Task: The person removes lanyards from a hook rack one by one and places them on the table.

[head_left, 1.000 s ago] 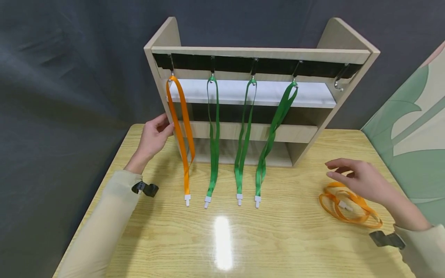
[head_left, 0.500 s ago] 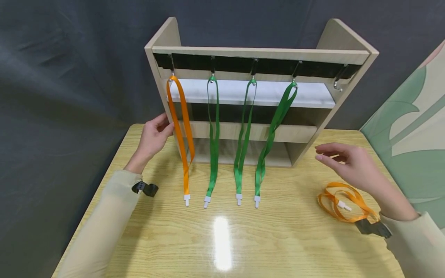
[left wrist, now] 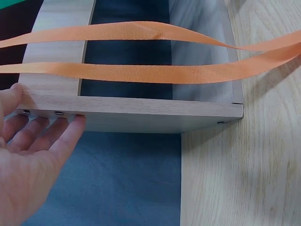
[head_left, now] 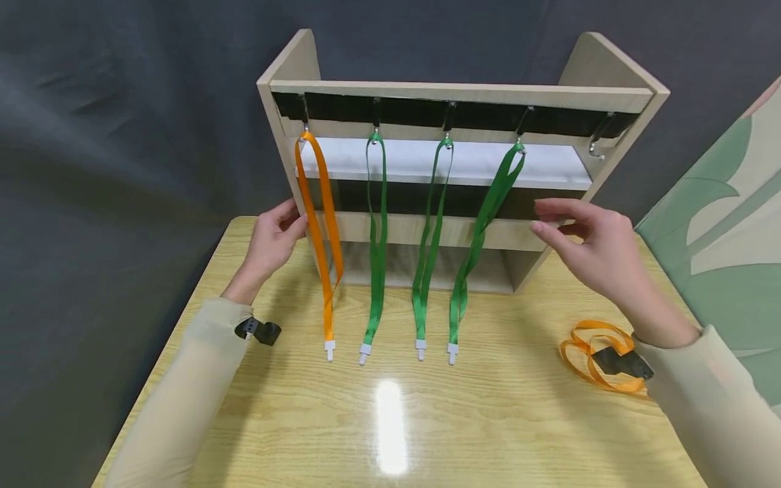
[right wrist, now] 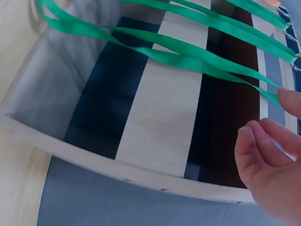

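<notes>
Right fingers point(head_left: 564, 207), loosely curved, have risen toward the rack point(head_left: 403, 229) while left fingers point(left wrist: 69, 139) grip its side.

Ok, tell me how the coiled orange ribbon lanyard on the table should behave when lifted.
The coiled orange ribbon lanyard will probably go floppy, since it lies in loose, bending loops. Being narrow and thin, it looks light. Where its loops overlap, it might tangle.

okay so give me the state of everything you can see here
Left orange lanyard, hanging from the leftmost hook
Three green lanyards, each on its own hook
Right orange lanyard, loosely coiled on the table
Rightmost hook, bare
Wooden shelf unit, standing
Left hand, holding the unit's side panel
Right hand, raised, fingers loosely bent, holding nothing
</notes>
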Available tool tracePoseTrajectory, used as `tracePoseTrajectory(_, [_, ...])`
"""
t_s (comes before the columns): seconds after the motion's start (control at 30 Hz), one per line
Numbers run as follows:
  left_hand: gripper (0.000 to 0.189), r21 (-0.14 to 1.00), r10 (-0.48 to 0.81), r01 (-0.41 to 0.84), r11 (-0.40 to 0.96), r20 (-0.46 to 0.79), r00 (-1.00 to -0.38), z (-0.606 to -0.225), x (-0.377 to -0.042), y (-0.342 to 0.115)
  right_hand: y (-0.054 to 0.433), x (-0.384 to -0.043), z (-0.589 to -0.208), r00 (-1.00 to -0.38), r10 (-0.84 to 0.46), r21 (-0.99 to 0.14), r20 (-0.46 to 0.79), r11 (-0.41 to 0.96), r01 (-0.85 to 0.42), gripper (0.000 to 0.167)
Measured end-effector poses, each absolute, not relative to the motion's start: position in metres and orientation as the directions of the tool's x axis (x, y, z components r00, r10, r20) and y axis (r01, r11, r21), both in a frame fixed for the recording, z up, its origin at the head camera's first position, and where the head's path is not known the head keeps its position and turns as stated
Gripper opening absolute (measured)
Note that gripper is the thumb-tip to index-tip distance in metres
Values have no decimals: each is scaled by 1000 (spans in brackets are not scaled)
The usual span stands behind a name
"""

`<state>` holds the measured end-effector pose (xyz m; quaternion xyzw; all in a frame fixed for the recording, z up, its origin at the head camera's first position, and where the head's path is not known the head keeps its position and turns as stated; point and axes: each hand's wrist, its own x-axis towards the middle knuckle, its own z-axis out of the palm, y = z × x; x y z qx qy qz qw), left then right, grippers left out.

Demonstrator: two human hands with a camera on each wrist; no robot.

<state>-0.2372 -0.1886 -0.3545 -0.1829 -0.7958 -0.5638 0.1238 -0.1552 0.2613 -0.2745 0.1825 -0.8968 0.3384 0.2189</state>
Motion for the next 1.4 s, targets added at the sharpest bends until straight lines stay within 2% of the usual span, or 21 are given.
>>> tracePoseTrajectory(0.23, [36,850,139,416,323,392,-909,-353,-236,-189,248,-166,-259,-850,-140,-568,508,688,-453,31])
tracePoseTrajectory(0.63, [38,850,152,403,341,373,-915,-327,-212,-178,235,-177,-243,-837,-101,-608,538,641,-468,29])
tracePoseTrajectory(1.07, [38,855,148,415,309,388,-910,-356,-236,-191,221,-185,-227,-832,-103,-620,545,618,-483,29])
tracePoseTrajectory(1.4, [39,868,151,403,289,374,-915,-352,-235,-187,218,-188,-226,-836,-53,-641,547,615,-458,24])
